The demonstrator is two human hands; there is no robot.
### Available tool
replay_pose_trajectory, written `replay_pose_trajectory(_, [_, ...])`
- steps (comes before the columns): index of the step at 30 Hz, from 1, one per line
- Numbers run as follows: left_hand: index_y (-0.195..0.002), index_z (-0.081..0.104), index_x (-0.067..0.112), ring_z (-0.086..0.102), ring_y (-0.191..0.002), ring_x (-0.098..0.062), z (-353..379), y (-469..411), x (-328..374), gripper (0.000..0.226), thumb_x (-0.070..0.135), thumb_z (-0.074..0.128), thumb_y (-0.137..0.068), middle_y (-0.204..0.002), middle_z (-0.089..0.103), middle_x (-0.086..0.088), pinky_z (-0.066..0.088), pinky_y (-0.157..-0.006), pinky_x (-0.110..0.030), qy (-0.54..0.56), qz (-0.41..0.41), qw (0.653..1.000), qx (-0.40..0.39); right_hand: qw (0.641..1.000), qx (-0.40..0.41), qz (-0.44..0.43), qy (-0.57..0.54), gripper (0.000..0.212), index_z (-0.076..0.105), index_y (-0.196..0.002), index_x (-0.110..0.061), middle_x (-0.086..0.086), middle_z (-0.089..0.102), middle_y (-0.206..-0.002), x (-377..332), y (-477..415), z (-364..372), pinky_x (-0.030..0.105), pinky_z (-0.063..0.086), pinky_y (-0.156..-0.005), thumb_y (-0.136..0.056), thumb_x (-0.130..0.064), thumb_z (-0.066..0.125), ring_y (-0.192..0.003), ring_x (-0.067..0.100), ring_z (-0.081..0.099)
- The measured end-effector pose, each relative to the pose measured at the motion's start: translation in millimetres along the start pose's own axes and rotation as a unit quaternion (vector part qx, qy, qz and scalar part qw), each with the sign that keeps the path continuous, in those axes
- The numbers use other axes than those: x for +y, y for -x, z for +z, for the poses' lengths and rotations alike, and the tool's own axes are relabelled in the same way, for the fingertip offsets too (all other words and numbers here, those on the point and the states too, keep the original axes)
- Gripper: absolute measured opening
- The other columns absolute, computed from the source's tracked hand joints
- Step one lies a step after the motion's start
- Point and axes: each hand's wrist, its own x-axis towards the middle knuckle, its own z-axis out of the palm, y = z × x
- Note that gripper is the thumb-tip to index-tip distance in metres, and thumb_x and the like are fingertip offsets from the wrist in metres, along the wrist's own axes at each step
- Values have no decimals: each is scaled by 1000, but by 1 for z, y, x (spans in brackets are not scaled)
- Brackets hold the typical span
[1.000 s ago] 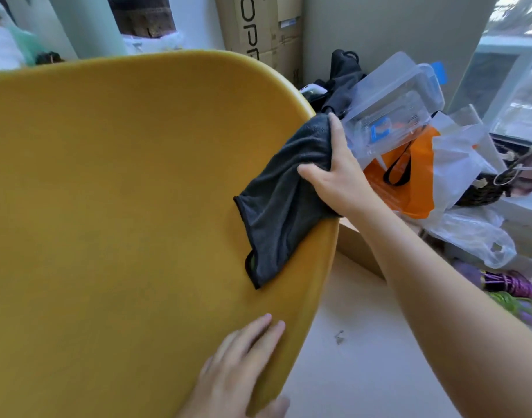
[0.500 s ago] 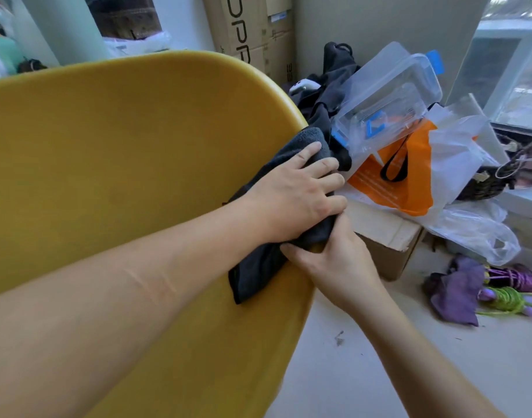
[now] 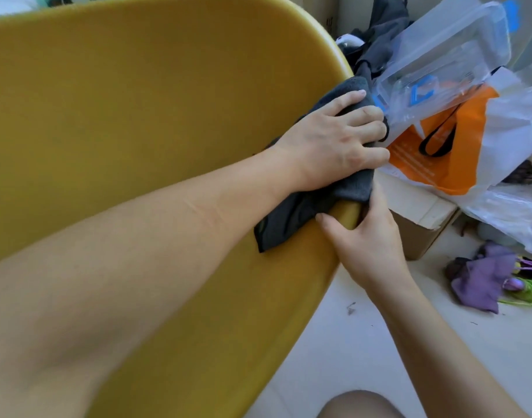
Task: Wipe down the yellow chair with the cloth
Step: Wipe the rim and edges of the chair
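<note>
The yellow chair (image 3: 138,116) fills the left and middle of the view, its curved back edge running down the right side. A dark grey cloth (image 3: 292,218) is draped over that edge. My left hand (image 3: 334,143) lies flat on the cloth and presses it against the chair, with my forearm reaching across the shell. Just below the cloth, my right hand (image 3: 367,239) grips the chair's rim, thumb on the inner side and fingers behind.
Right of the chair is a pile: a clear plastic box (image 3: 445,55), an orange and white bag (image 3: 458,140), dark clothing (image 3: 382,31) and a cardboard box (image 3: 421,218). A purple cloth (image 3: 482,279) lies on the pale floor. My knee (image 3: 358,405) shows at the bottom.
A second ago my right hand held the cloth and my left rested low on the chair. My left hand has taken over the cloth, and my right now grips the rim below it.
</note>
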Motion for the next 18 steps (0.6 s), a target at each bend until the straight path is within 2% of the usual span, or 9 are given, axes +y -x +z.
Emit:
replay_pose_trajectory(3, [-128,54,25,27,-141,-30,-5,15,21,43,12,32,-93,-147,40,-11,24,-113,-52,53,-95,994,-3,1000,-23,1,-3,71,36,-141,-26,-26,55,-101,1,0,-1,1,43,-66,-80,-25,73,-86,-14,55])
replay_pose_trajectory(5, [-141,42,27,16,-145,-30,-15,33,41,60,3,32,-87,-156,23,-12,21,-115,-48,195,-192,962,17,997,-73,3,11,68,39,-136,-27,-19,60,-101,-4,0,-11,10,50,-70,-77,-28,73,-88,-8,59])
replay_pose_trajectory(8, [-140,44,26,23,-139,-25,-29,62,76,56,7,49,-88,-154,26,-8,21,-115,-37,393,-384,832,70,974,-175,10,143,48,56,-119,-30,-5,69,-89,-17,-4,-47,40,56,-74,-75,-42,70,-78,10,66])
replay_pose_trajectory(10, [-141,39,31,21,-139,-18,-33,76,95,51,31,54,-92,-153,26,0,19,-114,-30,480,-446,755,12,965,-125,-26,227,22,68,-101,-29,-4,66,-70,-29,-7,-69,36,51,-63,-82,-41,68,-62,8,60])
replay_pose_trajectory(11, [-142,35,34,19,-140,-15,-33,81,100,55,40,55,-92,-154,24,4,17,-113,-29,500,-451,739,-15,969,-63,-47,234,23,68,-102,-28,-6,63,-71,-34,-11,-76,33,47,-62,-84,-42,67,-64,7,58])
replay_pose_trajectory(13, [-145,28,37,13,-143,-12,-37,90,105,66,49,58,-87,-156,19,6,17,-116,-34,494,-438,750,-29,975,19,-51,217,54,53,-127,-26,1,62,-104,-43,-22,-72,36,48,-80,-82,-53,65,-95,14,59])
replay_pose_trajectory(15, [-148,15,40,-2,-144,-9,-47,104,113,86,59,62,-79,-159,2,8,13,-118,-44,470,-421,773,-60,981,-11,-24,191,89,25,-146,-24,8,49,-137,-45,-34,-51,43,45,-98,-77,-62,65,-121,24,51])
replay_pose_trajectory(17, [-146,-7,44,-19,-142,-3,-59,126,132,108,62,67,-69,-156,-17,20,9,-118,-48,471,-413,766,-146,982,-40,-8,184,104,8,-152,-17,11,46,-143,-38,-38,-24,38,43,-100,-77,-56,68,-127,29,48])
replay_pose_trajectory(18, [-144,-14,45,-24,-140,-1,-64,139,145,112,60,67,-68,-153,-23,24,7,-118,-47,467,-415,758,-188,982,-32,-5,184,102,6,-152,-13,13,49,-139,-36,-35,-14,35,42,-94,-80,-50,68,-125,32,50])
